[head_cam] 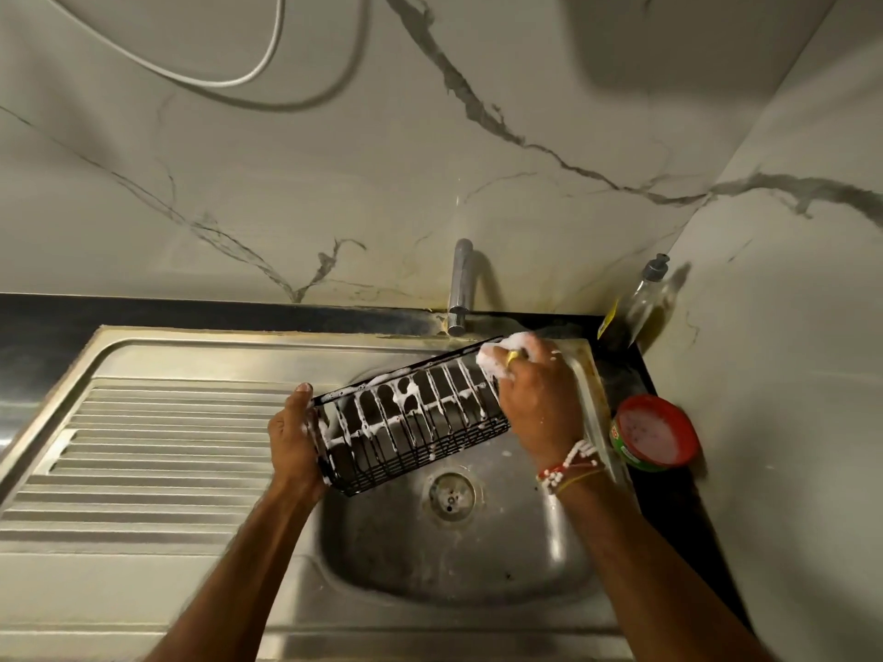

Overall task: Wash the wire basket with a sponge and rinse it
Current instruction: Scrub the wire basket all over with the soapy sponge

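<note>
A black wire basket (411, 420), streaked with white foam, is held tilted above the steel sink bowl (454, 561). My left hand (292, 437) grips its left end. At its far right end my right hand (537, 398) presses a foamy sponge (497, 358) against the wires; most of the sponge is hidden under my fingers. The tap (459, 289) stands just behind the basket, and no water is seen running from it.
A ribbed steel drainboard (157, 451) lies left of the bowl. On the dark counter at the right stand a red-rimmed tub of dish paste (654, 432) and a pump bottle of liquid soap (642, 298) in the corner. Marble walls close off the back and right.
</note>
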Demonstrator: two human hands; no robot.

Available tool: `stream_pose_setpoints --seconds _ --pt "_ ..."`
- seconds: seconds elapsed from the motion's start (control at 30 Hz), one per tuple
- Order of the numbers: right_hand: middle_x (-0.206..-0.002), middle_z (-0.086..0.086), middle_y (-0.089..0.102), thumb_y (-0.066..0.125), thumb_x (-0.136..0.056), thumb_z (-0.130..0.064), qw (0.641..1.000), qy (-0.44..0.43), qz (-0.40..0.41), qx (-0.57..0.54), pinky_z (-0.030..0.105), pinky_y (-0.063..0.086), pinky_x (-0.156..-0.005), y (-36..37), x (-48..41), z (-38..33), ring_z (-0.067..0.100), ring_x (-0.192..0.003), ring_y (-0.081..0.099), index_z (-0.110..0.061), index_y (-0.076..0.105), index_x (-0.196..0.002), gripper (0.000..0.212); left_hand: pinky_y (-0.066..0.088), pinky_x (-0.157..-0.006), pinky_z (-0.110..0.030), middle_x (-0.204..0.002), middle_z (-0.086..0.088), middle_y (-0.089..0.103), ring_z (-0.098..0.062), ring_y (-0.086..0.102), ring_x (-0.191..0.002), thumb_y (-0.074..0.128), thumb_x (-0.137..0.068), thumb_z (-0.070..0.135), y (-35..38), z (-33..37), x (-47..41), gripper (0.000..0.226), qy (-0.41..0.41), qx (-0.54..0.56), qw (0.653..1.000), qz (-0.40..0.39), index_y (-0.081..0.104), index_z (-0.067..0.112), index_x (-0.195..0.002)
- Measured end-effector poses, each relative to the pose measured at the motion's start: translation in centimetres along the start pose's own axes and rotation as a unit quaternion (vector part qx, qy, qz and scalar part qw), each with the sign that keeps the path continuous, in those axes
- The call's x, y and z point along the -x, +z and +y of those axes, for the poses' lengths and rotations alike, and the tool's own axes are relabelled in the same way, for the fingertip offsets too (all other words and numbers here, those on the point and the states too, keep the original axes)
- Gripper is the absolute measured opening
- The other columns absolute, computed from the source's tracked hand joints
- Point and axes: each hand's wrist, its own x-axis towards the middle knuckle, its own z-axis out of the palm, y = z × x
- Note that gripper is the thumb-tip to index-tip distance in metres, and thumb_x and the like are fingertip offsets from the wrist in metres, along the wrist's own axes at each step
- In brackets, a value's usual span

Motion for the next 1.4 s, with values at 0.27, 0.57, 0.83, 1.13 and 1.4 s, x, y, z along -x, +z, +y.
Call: stream_pose_setpoints --seconds 0.27,0.57,0.83,1.13,1.4 --pt "-0.107 0.009 0.063 0.055 -0.089 -0.006 0.971 0.121 -0.021 -0.203 0.01 0.04 -0.07 -0.2 -1.5 2.7 0.017 -0.091 0.06 -0.02 0.061 -0.127 0.041 0.061 -0.064 -0.034 -0.082 -0.01 0.075 -0.024 0.073 -0.072 0.045 -0.097 0.047 0.2 -0.5 0.0 0.049 -0.077 0.066 0.994 -0.051 0.077 0.011 -0.087" --pt "-0.099 0.002 0.06 0.048 -0.095 -0.008 0.935 0.054 -0.135 -0.322 0.006 0.044 -0.07 -3.3 -3.6 0.2 0.002 -0.079 0.056 -0.005 0.06 -0.117 0.026 0.057 -0.067 -0.027 -0.081 -0.003 0.073 -0.017 0.069 -0.072 0.059 -0.083 0.056 -1.8 -3.1 -1.2 0.048 -0.154 0.099 0.98 -0.08 0.073 0.013 -0.098" --pt "-0.113 0.008 0.068 0.057 -0.09 -0.024 0.984 -0.09 -0.107 -0.111 0.026 0.047 -0.071 -4.8 -4.0 -2.7 0.023 -0.086 0.065 -0.015 0.059 -0.124 0.035 0.052 -0.075 -0.009 -0.113 0.004 0.07 0.008 0.066 -0.096 0.03 -0.109 0.028 5.1 1.4 2.6 0.039 0.138 -0.291 0.929 -0.183 0.067 0.016 -0.112" --pt "-0.123 0.002 0.053 0.052 -0.091 -0.039 0.989 -0.091 0.003 -0.117 0.027 0.054 -0.074 -2.7 -1.1 -6.2 0.015 -0.093 0.059 -0.021 0.065 -0.109 0.028 0.05 -0.058 -0.031 -0.073 -0.018 0.062 -0.025 0.058 -0.066 0.043 -0.107 0.025 11.1 2.2 3.6 0.045 0.129 -0.125 0.979 -0.095 0.063 -0.01 -0.086" --pt "-0.116 0.02 0.061 0.046 -0.085 -0.024 0.986 -0.168 0.024 0.003 0.04 0.052 -0.087 -0.2 3.0 -6.4 0.028 -0.107 0.043 -0.019 0.069 -0.114 0.037 0.052 -0.061 -0.039 -0.077 -0.022 0.058 -0.032 0.055 -0.068 0.046 -0.105 0.033 8.9 0.4 3.7 0.043 0.073 -0.098 0.991 -0.055 0.062 -0.003 -0.086"
